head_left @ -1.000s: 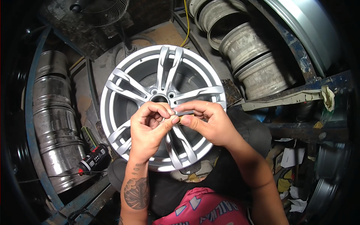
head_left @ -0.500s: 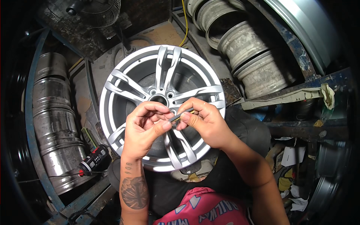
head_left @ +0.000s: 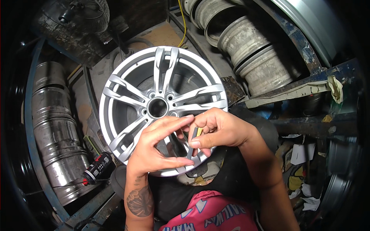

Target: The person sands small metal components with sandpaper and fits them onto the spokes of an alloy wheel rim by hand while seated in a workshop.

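Note:
A small folded piece of sandpaper (head_left: pixel 194 135), dark grey on one side and yellow on the other, stands nearly upright in front of me. My right hand (head_left: pixel 221 129) pinches it between thumb and fingers. Beside its left edge, my left hand (head_left: pixel 162 140) has thumb and forefinger spread wide, the thumb tip close to the paper's lower end; whether they touch, I cannot tell. Under both hands is a silver alloy wheel rim (head_left: pixel 227 96) with paired spokes and a round centre hole (head_left: pixel 157 107). My hands cover part of its near side.
Shiny steel rims (head_left: pixel 58 131) line a rack on the left, with a black and red power tool (head_left: pixel 97 168) near it. Dusty rims (head_left: pixel 266 69) fill the right rack. A fan (head_left: pixel 86 15) stands at the back, and a pale cloth strip (head_left: pixel 300 94) hangs over a rail.
The sandpaper has turned from lying aslant to nearly upright. My left thumb and forefinger have spread apart, and both hands have shifted slightly nearer, uncovering the wheel's centre hole.

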The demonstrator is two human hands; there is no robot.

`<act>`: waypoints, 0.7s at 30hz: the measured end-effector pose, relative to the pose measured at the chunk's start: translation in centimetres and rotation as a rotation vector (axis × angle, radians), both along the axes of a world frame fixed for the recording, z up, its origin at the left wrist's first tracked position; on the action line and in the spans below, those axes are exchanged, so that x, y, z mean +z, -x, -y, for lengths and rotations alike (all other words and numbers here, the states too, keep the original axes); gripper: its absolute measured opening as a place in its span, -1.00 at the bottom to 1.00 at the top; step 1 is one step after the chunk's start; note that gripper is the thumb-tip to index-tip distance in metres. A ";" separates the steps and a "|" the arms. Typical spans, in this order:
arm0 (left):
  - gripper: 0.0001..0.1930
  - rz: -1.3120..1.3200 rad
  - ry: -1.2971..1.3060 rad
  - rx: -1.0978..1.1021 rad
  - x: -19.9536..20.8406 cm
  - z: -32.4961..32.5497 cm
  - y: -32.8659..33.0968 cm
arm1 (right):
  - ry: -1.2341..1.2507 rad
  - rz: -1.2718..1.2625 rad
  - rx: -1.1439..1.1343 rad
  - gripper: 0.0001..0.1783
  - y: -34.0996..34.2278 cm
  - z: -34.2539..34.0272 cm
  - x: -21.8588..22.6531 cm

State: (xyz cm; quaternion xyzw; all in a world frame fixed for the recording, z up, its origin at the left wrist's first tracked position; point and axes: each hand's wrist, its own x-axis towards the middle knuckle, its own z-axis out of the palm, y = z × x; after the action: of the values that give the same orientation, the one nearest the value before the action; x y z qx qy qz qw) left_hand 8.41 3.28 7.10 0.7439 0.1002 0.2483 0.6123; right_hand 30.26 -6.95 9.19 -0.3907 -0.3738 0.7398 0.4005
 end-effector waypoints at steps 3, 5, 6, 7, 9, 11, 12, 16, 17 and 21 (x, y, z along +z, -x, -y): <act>-0.13 -0.001 -0.103 0.014 -0.3 0.3 0.1 | 0.026 -0.042 0.014 -0.74 0.5 -0.2 0.2; -0.17 0.007 -0.124 0.071 -0.6 0.3 0.3 | 0.052 -0.047 0.002 -0.75 0.8 -0.4 0.3; -0.17 0.005 -0.125 0.076 -0.5 0.3 0.5 | 0.061 -0.050 0.000 -0.75 0.9 -0.6 0.1; -0.19 0.009 -0.149 0.124 -0.3 0.3 0.1 | -0.007 -0.074 -0.053 -0.74 0.9 -0.3 -0.6; -0.20 0.000 -0.177 0.182 -0.2 0.4 0.2 | -0.079 -0.111 -0.094 -0.73 1.5 -0.3 -2.0; -0.20 0.091 -0.120 0.282 -0.9 0.6 0.1 | -0.115 -0.246 -0.135 -0.67 2.5 -0.8 -2.7; -0.20 0.107 -0.109 0.317 -1.1 0.8 0.0 | -0.123 -0.290 -0.147 -0.65 2.9 -0.9 -2.4; -0.21 0.095 -0.174 0.418 -1.4 1.4 -0.4 | -0.077 -0.316 -0.190 -0.63 3.2 -1.0 -2.5; -0.22 0.078 -0.223 0.439 -1.2 1.5 -0.4 | -0.093 -0.252 -0.181 -0.63 3.0 -1.1 -2.2; -0.25 -0.007 -0.428 0.401 -0.1 0.5 0.1 | -0.188 -0.051 -0.180 -0.64 2.2 -1.2 -2.2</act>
State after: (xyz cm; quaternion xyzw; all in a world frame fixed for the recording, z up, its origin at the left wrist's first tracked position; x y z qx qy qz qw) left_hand 8.34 2.80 7.04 0.8223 0.1928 0.3773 0.3799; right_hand 28.10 -5.76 6.99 -0.3644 -0.3946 0.6722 0.5097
